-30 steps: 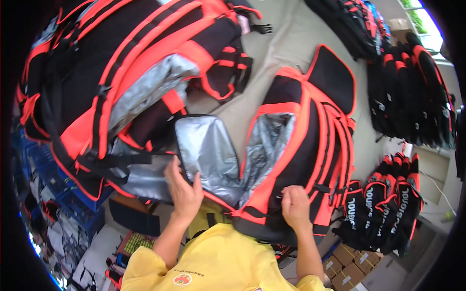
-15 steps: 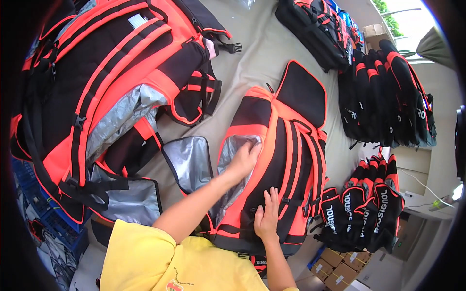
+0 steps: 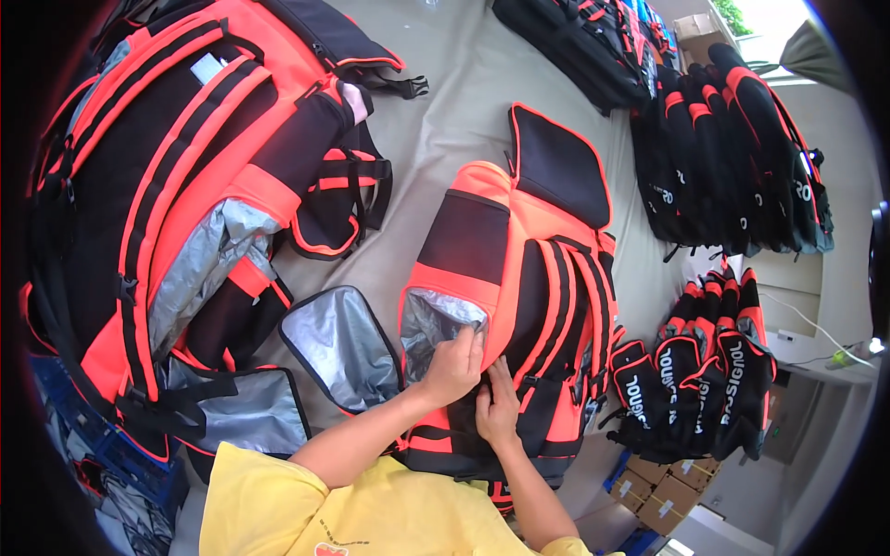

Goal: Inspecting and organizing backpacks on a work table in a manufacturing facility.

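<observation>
Hands have closed up: left hand (image 3: 453, 369) looks pinched on the bag (image 3: 533, 301)'s rim (image 3: 491, 336), right hand (image 3: 498, 405) against the side, grip unclear. Bag's on the cloth (image 3: 436, 125), dead ahead. Probably edge-straightening; next pull needs the body braced.

On our desk (image 3: 454, 97), a greyish cloth (image 3: 348, 278) is spread; there we have one larger backpack (image 3: 185, 199), one smaller backpack (image 3: 524, 315) and a black bag (image 3: 570, 51).

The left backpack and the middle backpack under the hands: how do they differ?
The left backpack looks larger than the middle backpack. The left hand and right hand touch the middle backpack; neither touches the left backpack. The left backpack's straps face upward; the middle backpack's are toward its right side. Both are black and orange-red, silver inside.
</observation>
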{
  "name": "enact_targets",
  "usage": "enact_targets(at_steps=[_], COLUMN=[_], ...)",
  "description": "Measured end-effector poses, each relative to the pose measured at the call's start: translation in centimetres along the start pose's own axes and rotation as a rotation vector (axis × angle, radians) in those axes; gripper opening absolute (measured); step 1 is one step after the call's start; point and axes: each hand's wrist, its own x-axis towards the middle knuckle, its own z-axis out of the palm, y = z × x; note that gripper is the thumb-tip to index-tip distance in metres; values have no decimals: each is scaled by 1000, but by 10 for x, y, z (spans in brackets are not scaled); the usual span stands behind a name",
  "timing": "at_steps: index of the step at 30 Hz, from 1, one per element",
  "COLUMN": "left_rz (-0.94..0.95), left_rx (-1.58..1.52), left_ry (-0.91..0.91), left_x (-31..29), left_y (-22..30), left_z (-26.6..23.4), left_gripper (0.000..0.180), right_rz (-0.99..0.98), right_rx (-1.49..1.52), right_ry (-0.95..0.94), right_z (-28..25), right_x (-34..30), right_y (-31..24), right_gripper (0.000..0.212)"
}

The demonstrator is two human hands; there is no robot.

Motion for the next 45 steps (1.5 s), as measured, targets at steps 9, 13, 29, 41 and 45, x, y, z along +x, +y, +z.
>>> enact_targets(at_steps=[9,13,29,41,45], left_rz=[-264,-634,-296,-296,-332], left_rx=[-33,-417,-418,-837,-946], left_ry=[69,111,579,580,509], left_x=[29,73,79,57,60], left_y=[-3,-51,-75,-35,-35], left_z=[8,-25,23,15,26], left_gripper=[24,45,28,16,16], right_rz=[36,4,826,544,107], right_rx=[-55,-3,-188,0,45], right_ry=[97,119,515,514,246], right_z=[-5,5,-161,-216,-194], right_x=[-5,-1,-138,-73,35], right_y=[10,3,410,232,39], right_gripper=[45,46,44,19,36])
